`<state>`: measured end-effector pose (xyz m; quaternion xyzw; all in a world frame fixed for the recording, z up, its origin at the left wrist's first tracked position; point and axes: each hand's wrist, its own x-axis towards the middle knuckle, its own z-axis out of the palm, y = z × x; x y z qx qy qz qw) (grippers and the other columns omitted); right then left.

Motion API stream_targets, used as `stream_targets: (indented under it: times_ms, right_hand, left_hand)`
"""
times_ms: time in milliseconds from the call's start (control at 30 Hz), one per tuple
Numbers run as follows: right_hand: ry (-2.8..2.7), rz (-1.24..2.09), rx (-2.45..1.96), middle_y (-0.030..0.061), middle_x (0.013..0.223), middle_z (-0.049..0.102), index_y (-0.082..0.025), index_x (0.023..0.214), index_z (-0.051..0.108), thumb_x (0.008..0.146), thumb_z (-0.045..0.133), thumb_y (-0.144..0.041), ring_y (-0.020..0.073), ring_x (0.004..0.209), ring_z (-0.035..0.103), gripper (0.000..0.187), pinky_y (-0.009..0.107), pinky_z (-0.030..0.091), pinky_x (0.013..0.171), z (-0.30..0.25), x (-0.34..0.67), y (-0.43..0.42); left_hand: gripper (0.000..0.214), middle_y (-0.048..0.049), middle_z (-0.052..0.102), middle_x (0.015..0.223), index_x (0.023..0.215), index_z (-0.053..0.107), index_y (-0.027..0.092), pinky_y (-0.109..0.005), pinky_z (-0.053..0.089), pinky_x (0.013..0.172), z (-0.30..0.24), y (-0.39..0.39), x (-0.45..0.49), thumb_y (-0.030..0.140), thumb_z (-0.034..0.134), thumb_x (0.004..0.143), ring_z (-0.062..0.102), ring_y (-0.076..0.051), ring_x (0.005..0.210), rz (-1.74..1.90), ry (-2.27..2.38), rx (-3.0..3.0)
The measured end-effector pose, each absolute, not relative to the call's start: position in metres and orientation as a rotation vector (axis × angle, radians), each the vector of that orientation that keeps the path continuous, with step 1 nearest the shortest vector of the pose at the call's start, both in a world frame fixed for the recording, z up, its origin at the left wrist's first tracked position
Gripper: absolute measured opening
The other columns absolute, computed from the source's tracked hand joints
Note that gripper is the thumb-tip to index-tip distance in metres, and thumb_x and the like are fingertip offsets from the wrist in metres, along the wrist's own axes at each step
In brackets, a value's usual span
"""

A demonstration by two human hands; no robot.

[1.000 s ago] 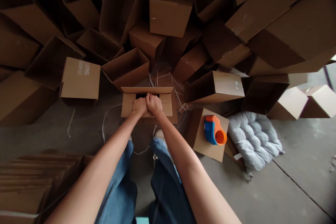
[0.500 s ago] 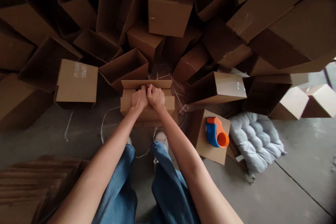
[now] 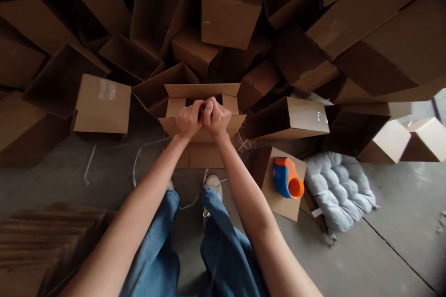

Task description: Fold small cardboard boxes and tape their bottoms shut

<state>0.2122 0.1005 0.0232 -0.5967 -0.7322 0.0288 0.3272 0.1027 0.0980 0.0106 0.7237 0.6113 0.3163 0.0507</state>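
A cardboard box [image 3: 202,155] stands in front of my feet, its top flaps standing apart and its dark inside partly visible. My left hand [image 3: 190,119] is closed over the near flap, fingers curled over its upper edge. Right beside it, my right hand [image 3: 216,117] grips the same flap, thumb up, the two hands almost touching. The fingertips are hidden from this side. Behind the hands the far flap [image 3: 202,89] rises upright, with short side flaps at either end.
Many cardboard boxes [image 3: 230,21] are piled ahead. An orange and blue tape dispenser [image 3: 288,178] rests on a box at right, near a grey cushion [image 3: 343,188]. Flattened cardboard [image 3: 52,236] is stacked at lower left. White strapping [image 3: 135,164] lies on the floor.
The box's top and both hands have come up higher in view. Its flaps are spread wider, exposing more of the inside. Both hands stay closed on the near flap.
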Motion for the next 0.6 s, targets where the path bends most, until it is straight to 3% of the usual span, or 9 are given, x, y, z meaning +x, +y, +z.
stream_targets:
  times_ms: [167,267,433,600]
  right_hand:
    - [-2.036,0.338,-2.017,0.0085,0.083,0.073,-0.016,0.098,0.066,0.104,0.024,-0.031,0.0170,0.072,0.068,0.045,0.023,0.042,0.061,-0.001,0.209,0.088]
    - [-2.044,0.455,-2.181,0.0112,0.087,0.075,-0.016,0.103,0.066,0.105,0.023,-0.032,0.0203,0.077,0.071,0.047,0.025,0.047,0.065,-0.015,0.208,0.083]
    - [-2.084,0.526,-2.212,0.0136,0.093,0.075,-0.016,0.106,0.065,0.106,0.018,-0.033,0.0230,0.084,0.073,0.050,0.031,0.054,0.073,-0.017,0.206,0.083]
    - [-2.235,0.588,-2.197,0.0161,0.102,0.073,-0.014,0.119,0.060,0.106,0.009,-0.028,0.0239,0.092,0.073,0.054,0.034,0.056,0.077,-0.005,0.194,0.085]
  left_hand:
    - [0.034,-0.0131,0.075,0.094,0.113,0.064,0.016,-0.029,0.049,0.071,-0.008,0.080,0.108,0.031,0.037,0.100,0.072,-0.024,0.085,0.269,1.904,2.130]
    - [0.035,-0.0141,0.075,0.097,0.120,0.061,0.016,-0.033,0.052,0.075,-0.017,0.074,0.113,0.028,0.035,0.099,0.072,-0.027,0.089,0.036,1.870,2.087]
    - [0.038,-0.0159,0.075,0.097,0.126,0.058,0.015,-0.037,0.053,0.080,-0.020,0.075,0.112,0.026,0.035,0.098,0.072,-0.030,0.092,-0.019,1.860,2.063]
    - [0.037,-0.0157,0.075,0.096,0.118,0.062,0.017,-0.037,0.052,0.079,-0.021,0.075,0.095,0.032,0.035,0.099,0.072,-0.030,0.092,0.075,1.870,2.102]
